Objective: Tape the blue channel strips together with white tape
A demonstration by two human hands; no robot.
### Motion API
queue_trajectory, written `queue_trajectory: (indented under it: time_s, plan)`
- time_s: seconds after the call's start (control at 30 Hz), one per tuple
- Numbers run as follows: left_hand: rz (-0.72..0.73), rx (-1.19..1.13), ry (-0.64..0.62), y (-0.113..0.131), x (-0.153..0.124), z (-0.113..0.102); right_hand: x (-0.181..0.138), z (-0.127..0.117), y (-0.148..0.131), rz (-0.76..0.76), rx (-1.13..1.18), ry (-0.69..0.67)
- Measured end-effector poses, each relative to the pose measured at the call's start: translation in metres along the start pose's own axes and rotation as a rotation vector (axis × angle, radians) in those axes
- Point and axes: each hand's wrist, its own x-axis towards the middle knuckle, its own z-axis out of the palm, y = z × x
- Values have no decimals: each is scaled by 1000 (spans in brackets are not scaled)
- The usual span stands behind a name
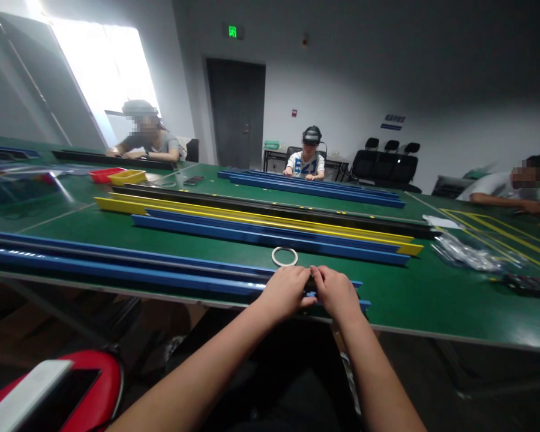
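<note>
Head view finds us seated at a green table (432, 306), both hands together at the right end of the near blue rail (117, 272). This rail lies along our edge of the table, with a dark strip (117, 260) inside it. Our left hand (287, 289) has its fingers bent and its thumb stretched out beneath them, nearly closed on the dark strip. Our right hand (339, 294) is curled just beside it, thumb against the forefinger; its grip is partly hidden, so we cannot tell whether it holds the strip or only touches it. The end of the rail sticks out past our right fingers.

Just behind our hands, a white ring (284, 264) lies flat. Beyond it we see a second blue rail (270, 240), then a yellow rail (126, 207) and a black rail (234, 204), close together and roughly parallel. A red tray (101, 179) and a yellow tray (126, 180) stand near their left end; clear plastic bags (463, 252) lie to the right. Across the table sits a co-worker (306, 163).
</note>
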Motion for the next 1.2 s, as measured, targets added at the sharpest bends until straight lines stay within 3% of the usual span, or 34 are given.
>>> queue_trajectory:
  time_s: [0.23,0.33,0.47,0.57,0.7,0.8,0.9,1.03,1.2]
  plan:
    - [-240,142,-49,-82,-61,-39,-4,-13,71,207,-5,-45]
    - [-304,200,-71,-100,-76,-47,-5,-20,99,224,6,-63]
    - [-310,259,-8,-88,-74,-43,-3,-26,94,223,-71,-114]
    - [-309,244,18,-68,-62,-33,-4,-24,59,141,-89,-117]
    - [-293,218,24,-41,-41,-18,-6,-11,3,-92,-75,-39]
    - [-270,195,19,-26,-29,-12,-6,-3,-15,-63,-119,-4]
    - [-184,148,2,-25,-25,-14,-5,-1,-10,-49,-121,10]
    - [-62,75,-26,-52,-39,-28,-5,-4,23,-42,-129,11]
    - [-238,162,-88,-100,-67,-46,-6,-12,82,8,-150,-10]
